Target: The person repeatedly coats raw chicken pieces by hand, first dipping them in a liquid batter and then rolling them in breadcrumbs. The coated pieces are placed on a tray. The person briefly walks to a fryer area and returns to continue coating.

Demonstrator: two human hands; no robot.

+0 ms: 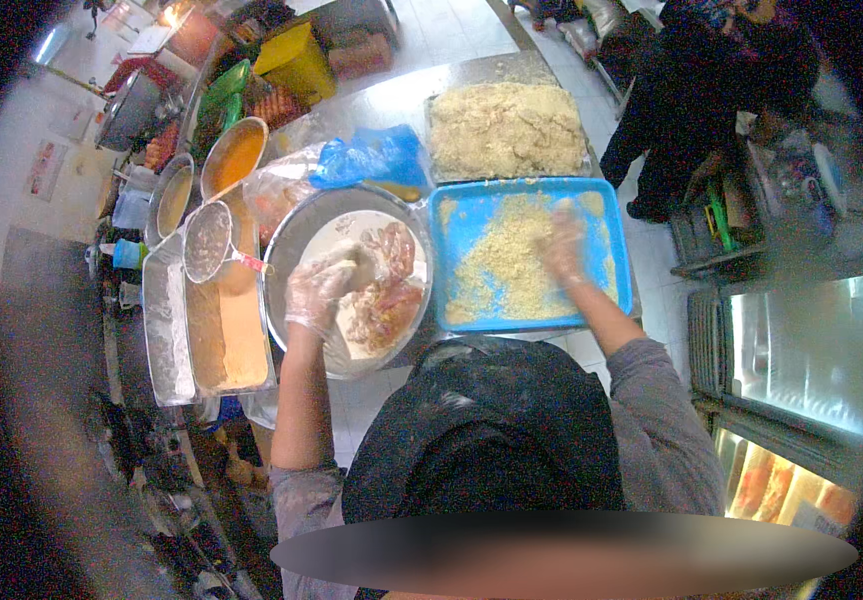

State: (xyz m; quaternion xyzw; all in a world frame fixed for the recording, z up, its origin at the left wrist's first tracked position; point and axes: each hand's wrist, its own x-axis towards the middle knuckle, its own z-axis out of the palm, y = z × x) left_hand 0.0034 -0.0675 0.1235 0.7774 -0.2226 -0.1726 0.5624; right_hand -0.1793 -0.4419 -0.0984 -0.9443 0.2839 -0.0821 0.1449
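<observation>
My left hand, in a clear plastic glove, is over a large round metal bowl. Its fingers are pale with batter and blurred, so whether a piece is in them is unclear. Raw meat pieces lie partly sunk in white batter inside that bowl. To the right, a blue plastic tray has pale breadcrumbs spread over its bottom. My right hand, also gloved, is at the crumbs on the tray's right side. Motion blur hides its fingers.
Behind the tray stands a container heaped with crumbs. A blue plastic bag lies behind the bowl. Leftward are a mesh strainer, metal pans of white powder and orange-tan powder, and a bowl of orange liquid. A person stands at right.
</observation>
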